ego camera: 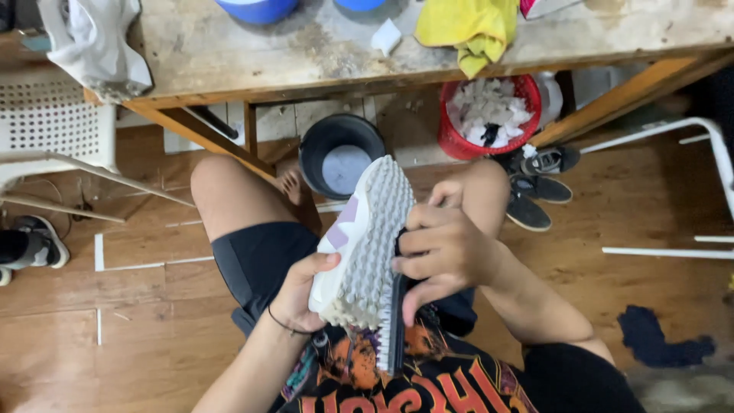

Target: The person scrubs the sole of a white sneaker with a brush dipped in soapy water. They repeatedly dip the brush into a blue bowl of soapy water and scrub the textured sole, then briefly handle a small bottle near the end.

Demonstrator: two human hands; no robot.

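- Over our lap, our left hand gripped the white sneaker by its side, studded sole up.
- Our right hand closed around a dark brush, bristles against the sole.
- Beyond our knees stood a black bucket and red basket, under the wooden worktop.
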